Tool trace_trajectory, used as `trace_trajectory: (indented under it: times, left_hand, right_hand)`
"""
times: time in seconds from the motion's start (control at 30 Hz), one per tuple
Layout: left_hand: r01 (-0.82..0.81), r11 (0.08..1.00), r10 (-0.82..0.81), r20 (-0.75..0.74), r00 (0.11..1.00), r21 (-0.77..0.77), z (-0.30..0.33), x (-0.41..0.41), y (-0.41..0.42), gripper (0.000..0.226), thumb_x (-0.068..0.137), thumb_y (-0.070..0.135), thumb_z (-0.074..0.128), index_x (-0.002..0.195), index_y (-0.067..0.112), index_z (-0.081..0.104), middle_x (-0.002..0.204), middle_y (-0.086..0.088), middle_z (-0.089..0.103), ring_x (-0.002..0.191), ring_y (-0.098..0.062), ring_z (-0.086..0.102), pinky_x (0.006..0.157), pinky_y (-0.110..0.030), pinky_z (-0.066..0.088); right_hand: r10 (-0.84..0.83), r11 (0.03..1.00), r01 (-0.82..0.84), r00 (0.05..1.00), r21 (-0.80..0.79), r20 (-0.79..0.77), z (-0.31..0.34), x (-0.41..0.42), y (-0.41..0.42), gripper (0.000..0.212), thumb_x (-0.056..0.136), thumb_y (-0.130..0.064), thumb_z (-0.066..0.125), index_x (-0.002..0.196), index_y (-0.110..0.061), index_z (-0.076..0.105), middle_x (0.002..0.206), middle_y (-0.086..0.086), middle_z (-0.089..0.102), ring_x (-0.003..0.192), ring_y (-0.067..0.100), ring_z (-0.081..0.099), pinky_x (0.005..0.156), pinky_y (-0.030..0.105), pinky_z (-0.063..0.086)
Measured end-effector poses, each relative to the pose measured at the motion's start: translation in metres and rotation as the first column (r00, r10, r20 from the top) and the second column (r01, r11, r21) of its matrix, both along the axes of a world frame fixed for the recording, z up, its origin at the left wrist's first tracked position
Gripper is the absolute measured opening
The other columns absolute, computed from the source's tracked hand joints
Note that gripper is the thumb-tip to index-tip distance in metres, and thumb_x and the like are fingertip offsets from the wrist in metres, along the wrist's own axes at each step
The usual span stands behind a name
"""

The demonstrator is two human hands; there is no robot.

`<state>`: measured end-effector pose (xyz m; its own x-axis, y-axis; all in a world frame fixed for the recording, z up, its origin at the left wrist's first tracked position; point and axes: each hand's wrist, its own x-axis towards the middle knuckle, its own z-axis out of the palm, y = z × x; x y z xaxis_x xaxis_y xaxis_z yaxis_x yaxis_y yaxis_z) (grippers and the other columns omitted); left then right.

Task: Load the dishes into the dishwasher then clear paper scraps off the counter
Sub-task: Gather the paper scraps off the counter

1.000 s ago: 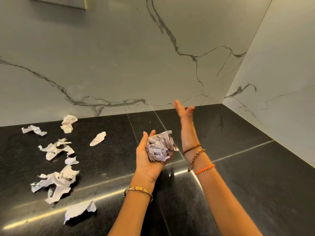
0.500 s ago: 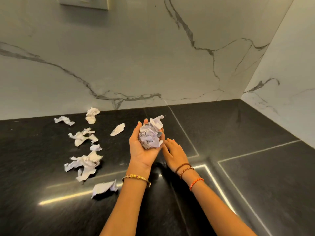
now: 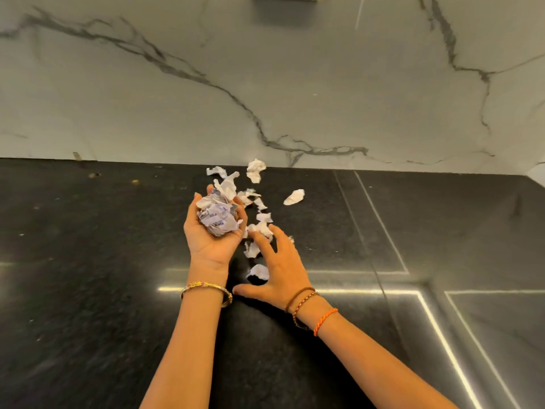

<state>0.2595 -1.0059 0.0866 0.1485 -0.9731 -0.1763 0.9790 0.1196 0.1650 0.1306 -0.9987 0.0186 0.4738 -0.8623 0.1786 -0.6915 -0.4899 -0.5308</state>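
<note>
A crumpled wad of paper scraps [image 3: 217,216] is cupped in the left hand [image 3: 213,231], which is turned palm up with its fingers curled round the wad, above the black counter [image 3: 88,261]. The right hand [image 3: 278,270] is held palm down at about four o'clock from the left hand, its fingers spread wide and straight and its thumb stretched out toward nine o'clock; nothing is gripped by it. Whether its fingertips touch the nearest scrap cannot be told.

Loose scraps [image 3: 259,228] are scattered on the counter just beyond the right hand, from twelve to two o'clock of the left hand. One small scrap [image 3: 259,272] is seen beside the right palm, between thumb and forefinger. A crumpled piece [image 3: 255,169] is found at twelve o'clock, close to the marble backsplash [image 3: 265,84], and a single piece [image 3: 294,197] lies apart at two o'clock.

A gold bangle [image 3: 206,292] is worn on the left wrist; brown and orange cords [image 3: 312,308] are worn on the right wrist.
</note>
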Motion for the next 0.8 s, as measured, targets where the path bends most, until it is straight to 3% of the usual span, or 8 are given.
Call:
trace_trajectory:
  times: [0.1,0.23,0.37,0.43,0.53,0.63,0.73,0.8]
  left_hand:
    - [-0.051,0.998,0.050,-0.041,0.998,-0.026,-0.010,0.028,0.005,0.073,0.051,0.025,0.075,0.121,0.016,0.056,0.107,-0.011,0.059,0.084,-0.023,0.058,0.056,-0.028,0.057]
    - [-0.025,0.997,0.013,-0.156,0.988,-0.079,-0.036,0.050,0.000,0.107,0.031,0.013,0.091,0.131,0.019,0.052,0.120,-0.008,0.057,0.092,-0.025,0.057,0.056,-0.030,0.056]
    - [-0.031,0.999,0.025,-0.245,0.969,-0.019,-0.043,0.053,-0.009,0.064,0.054,0.021,0.077,0.115,0.014,0.060,0.110,-0.009,0.059,0.090,-0.024,0.056,0.053,-0.026,0.055]
    - [-0.027,0.999,0.031,-0.251,0.968,0.019,-0.044,0.052,-0.012,0.045,0.068,0.029,0.063,0.110,0.013,0.060,0.104,-0.009,0.060,0.088,-0.023,0.056,0.051,-0.023,0.053]
    - [0.000,0.999,0.012,-0.264,0.965,0.047,-0.047,0.051,-0.019,0.040,0.083,0.035,0.053,0.115,0.012,0.058,0.102,-0.010,0.058,0.086,-0.023,0.055,0.051,-0.022,0.052]
    - [0.035,0.999,-0.028,-0.231,0.972,0.026,-0.044,0.048,-0.022,0.049,0.088,0.040,0.049,0.129,0.014,0.049,0.106,-0.010,0.054,0.082,-0.023,0.054,0.051,-0.021,0.051]
    - [0.032,0.999,-0.027,-0.160,0.987,0.027,-0.045,0.048,-0.021,0.056,0.083,0.037,0.051,0.135,0.016,0.044,0.115,-0.009,0.053,0.081,-0.022,0.054,0.054,-0.024,0.053]
    - [0.035,0.999,-0.031,-0.104,0.994,0.034,-0.046,0.047,-0.020,0.064,0.076,0.036,0.053,0.137,0.018,0.043,0.121,-0.007,0.050,0.081,-0.022,0.055,0.056,-0.025,0.054]
  right_hand:
    - [-0.061,0.991,0.057,0.998,-0.119,-0.031,0.001,0.023,-0.011,0.088,0.058,-0.077,0.043,0.139,-0.043,0.034,0.155,0.011,0.013,0.142,0.035,0.010,0.113,0.052,0.019]
    - [-0.131,0.991,0.114,0.953,-0.075,-0.275,0.014,0.039,-0.034,0.068,0.075,-0.068,0.055,0.136,-0.050,0.032,0.156,0.002,0.003,0.142,0.036,-0.003,0.110,0.062,0.010]
    - [-0.223,0.975,0.201,0.919,-0.100,-0.324,0.015,0.047,-0.054,0.049,0.082,-0.066,0.046,0.123,-0.041,0.049,0.140,0.002,0.034,0.132,0.031,0.027,0.102,0.059,0.021]
    - [-0.274,0.949,0.217,0.927,-0.229,-0.256,0.011,0.050,-0.054,0.037,0.082,-0.057,0.055,0.108,-0.031,0.060,0.116,0.005,0.052,0.108,0.031,0.048,0.083,0.045,0.034]
    - [-0.317,0.867,0.213,0.933,-0.451,-0.169,0.003,0.054,-0.058,0.027,0.061,-0.039,0.082,0.070,-0.021,0.064,0.070,0.004,0.059,0.060,0.027,0.057,0.050,0.026,0.031]
    - [-0.265,0.855,0.174,0.956,-0.489,-0.123,0.003,0.049,-0.058,0.029,0.059,-0.032,0.083,0.060,-0.017,0.060,0.057,0.003,0.055,0.051,0.023,0.056,0.041,0.019,0.025]
    - [-0.185,0.932,0.206,0.978,-0.298,0.097,0.007,0.048,-0.054,0.027,0.076,-0.035,0.065,0.063,-0.012,0.059,0.060,0.005,0.059,0.058,0.019,0.057,0.049,0.025,0.032]
    - [-0.197,0.961,0.264,0.865,-0.085,0.462,0.016,0.052,-0.047,0.023,0.078,-0.033,0.061,0.066,-0.014,0.060,0.059,-0.002,0.059,0.057,0.006,0.052,0.055,0.019,0.037]
